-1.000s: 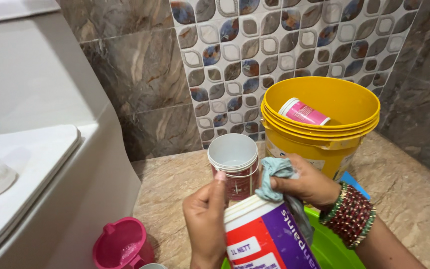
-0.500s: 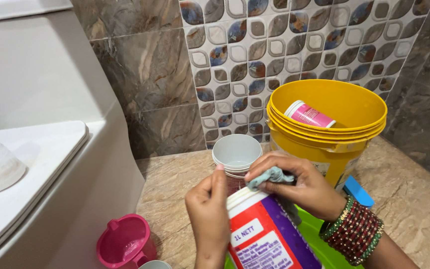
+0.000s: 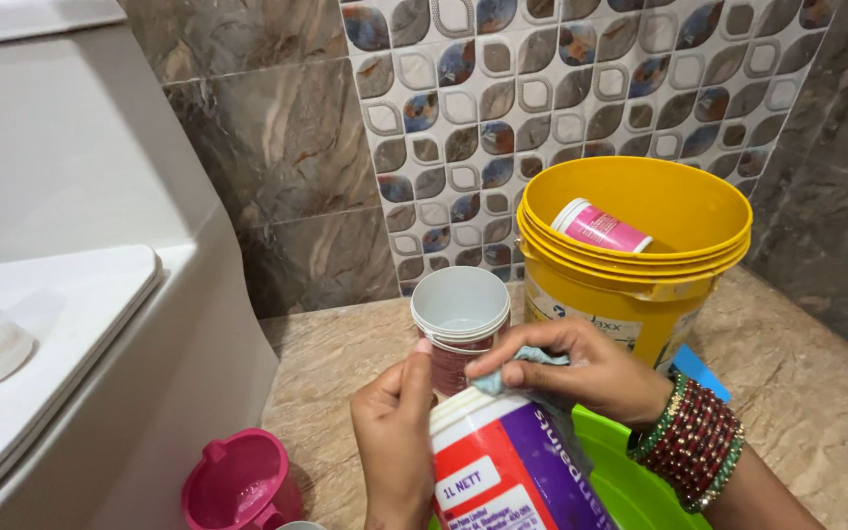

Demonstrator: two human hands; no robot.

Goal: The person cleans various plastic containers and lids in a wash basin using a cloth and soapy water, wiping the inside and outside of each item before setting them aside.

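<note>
Evidently the left hand (image 3: 395, 442) clasps the tilted paint can (image 3: 507, 466) at 6 o'clock to steady it, while the right hand (image 3: 581, 368) pinches a blue-grey cloth (image 3: 532, 361) (bunched) against its rim.

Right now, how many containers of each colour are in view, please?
Yellow bucket: 1
White tub: 1
Pink-labelled jar: 1
Red-purple can: 1
Pink jug: 1
Green basin: 1
Total: 6
</note>
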